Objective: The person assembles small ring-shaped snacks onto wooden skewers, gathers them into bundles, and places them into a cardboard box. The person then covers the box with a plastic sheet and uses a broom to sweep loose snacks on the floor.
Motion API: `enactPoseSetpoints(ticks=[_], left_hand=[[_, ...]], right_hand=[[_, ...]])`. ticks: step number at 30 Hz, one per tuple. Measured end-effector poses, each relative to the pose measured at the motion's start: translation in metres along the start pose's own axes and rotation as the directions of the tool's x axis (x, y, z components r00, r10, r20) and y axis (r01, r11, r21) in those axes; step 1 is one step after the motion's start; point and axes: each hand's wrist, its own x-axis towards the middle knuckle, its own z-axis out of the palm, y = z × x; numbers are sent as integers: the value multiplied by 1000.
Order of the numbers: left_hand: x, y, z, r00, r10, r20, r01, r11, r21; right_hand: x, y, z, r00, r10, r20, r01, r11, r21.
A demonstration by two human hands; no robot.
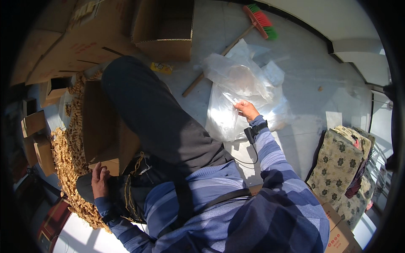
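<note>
My right hand point(247, 110) reaches out to the right of my knee and pinches the near edge of a crumpled clear plastic bag point(242, 80). The bag spreads over the grey floor in a loose heap. On the other side, my left hand point(100, 179) rests by my left knee with its fingers loosely stretched and nothing visible in them. Its fingertips are close to the lower edge of an open cardboard box point(99, 122) standing between my legs. Part of that box is hidden behind my right leg.
Small tan pieces point(63, 160) are heaped along the left. Large cartons point(76, 42) stand behind, with an open box point(168, 48) beside them. A broom point(261, 21) lies partly under the bag. A flowered cushion point(337, 164) is at right, and a yellow packet point(162, 68) lies ahead.
</note>
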Motion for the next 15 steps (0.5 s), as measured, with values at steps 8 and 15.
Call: enactPoseSetpoints(ticks=[8, 15], left_hand=[[0, 7, 1, 1000, -3, 9, 2, 999, 40], [-10, 37, 16, 999, 36, 15, -35, 998, -46]], right_hand=[[-124, -133, -84, 862, -500, -83, 447, 672, 591], [-212, -245, -92, 841, -538, -53, 540, 841, 38]])
